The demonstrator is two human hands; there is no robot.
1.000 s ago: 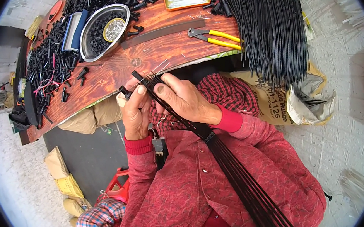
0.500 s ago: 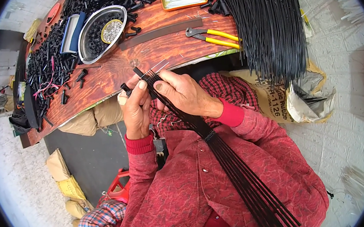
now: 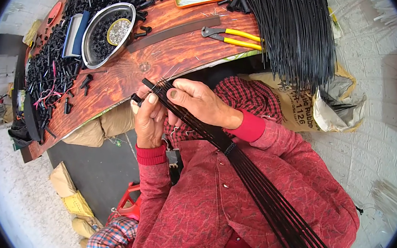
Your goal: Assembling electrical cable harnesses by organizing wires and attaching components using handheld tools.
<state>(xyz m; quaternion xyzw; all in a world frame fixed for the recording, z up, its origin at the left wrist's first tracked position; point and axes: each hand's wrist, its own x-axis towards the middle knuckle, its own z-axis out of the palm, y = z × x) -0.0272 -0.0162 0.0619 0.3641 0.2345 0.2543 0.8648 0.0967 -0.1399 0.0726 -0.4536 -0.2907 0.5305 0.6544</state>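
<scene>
Both hands meet just off the near edge of the long reddish-brown wooden workbench (image 3: 167,54), over the person's lap. The left hand (image 3: 148,119) is closed around the far end of a bundle of thin black rods (image 3: 250,177), thumb up against the rods; a small black plastic piece (image 3: 136,99) shows at its fingertips. The right hand (image 3: 200,102) lies over the same end, its thumb and fingers pinching the rods just beside the left thumb.

The bundle's long axis runs diagonally: its gathered far end points up-left toward the bench edge, and its near end fans out down-right across the red-sleeved arm and lap. Fine pale wire tips stick out at the gathered end.

Room around the hands is tight on the far side, where the bench edge sits just beside the knuckles. To the left, below the bench edge, is dark open floor. On the bench lie yellow-handled pliers (image 3: 233,35), a round metal bowl of small black parts (image 3: 104,33), and a heap of black plastic pieces (image 3: 55,72) at the left. A large hanging sheaf of black rods (image 3: 293,32) fills the far right.
</scene>
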